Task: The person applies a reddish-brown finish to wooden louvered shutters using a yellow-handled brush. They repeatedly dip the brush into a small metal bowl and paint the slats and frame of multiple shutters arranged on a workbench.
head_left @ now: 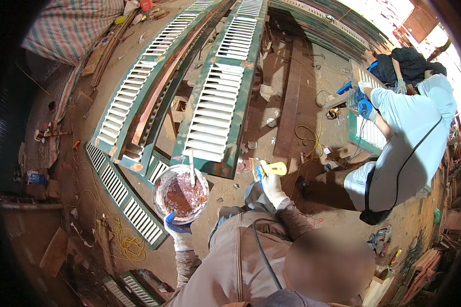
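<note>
My left hand (179, 226), in a white and blue work glove, grips the near rim of a round bucket (157, 202). Reddish-brown paste (182, 197) fills much of it, with pale smears around the inner wall. A light-coloured stick or narrow spatula (191, 169) stands up from the far side of the paste. Closed around a putty knife (274, 169) with a yellow handle is my right hand (272, 189), gloved the same way. The blade end points left, apart from the shutters. Just beyond the bucket lies a green-framed louvred shutter (219, 110) with white slats and brownish filler patches.
More louvred shutters lie at left (123, 100) and on the ground (128, 202). A co-worker (402, 138) bends over another shutter (371, 130) at right, holding a blue power tool (364, 108). Yellow cord (130, 245) coils on the floor. Stacked green shutters (322, 28) stand at the back.
</note>
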Motion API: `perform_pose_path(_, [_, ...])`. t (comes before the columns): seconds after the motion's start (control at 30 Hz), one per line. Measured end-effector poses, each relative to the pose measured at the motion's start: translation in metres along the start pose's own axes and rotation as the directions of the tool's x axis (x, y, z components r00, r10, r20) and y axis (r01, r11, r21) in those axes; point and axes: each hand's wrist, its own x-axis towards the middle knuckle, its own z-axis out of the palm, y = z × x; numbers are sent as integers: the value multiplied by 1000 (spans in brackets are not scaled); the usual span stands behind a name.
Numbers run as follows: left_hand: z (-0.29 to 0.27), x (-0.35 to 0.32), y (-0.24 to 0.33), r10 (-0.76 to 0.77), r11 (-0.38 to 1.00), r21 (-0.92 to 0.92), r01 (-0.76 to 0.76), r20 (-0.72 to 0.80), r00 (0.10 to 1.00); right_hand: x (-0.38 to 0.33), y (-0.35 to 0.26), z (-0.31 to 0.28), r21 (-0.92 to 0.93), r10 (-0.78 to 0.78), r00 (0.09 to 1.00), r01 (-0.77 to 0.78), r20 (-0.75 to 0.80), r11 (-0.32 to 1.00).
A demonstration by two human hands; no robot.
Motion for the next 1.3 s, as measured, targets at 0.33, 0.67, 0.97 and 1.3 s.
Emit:
perform_pose_path(0.33, [101,-3,-54,77,994,-74,-79,-27,997,96,2,-74,510,431,902,-360,-23,781])
perform_pose_path(0.67, [170,92,-64,114,969,210,-130,87,990,153,55,-134,525,488,870,-445,63,726])
perform_pose_path(0.97, [158,180,-23,-80,997,6,79,129,988,79,73,-125,736,711,699,-524,83,429])
perform_pose_path(1.3, [90,163,-3,204,817,575,-30,-241,949,-62,65,-66,701,780,625,-547,-21,457])
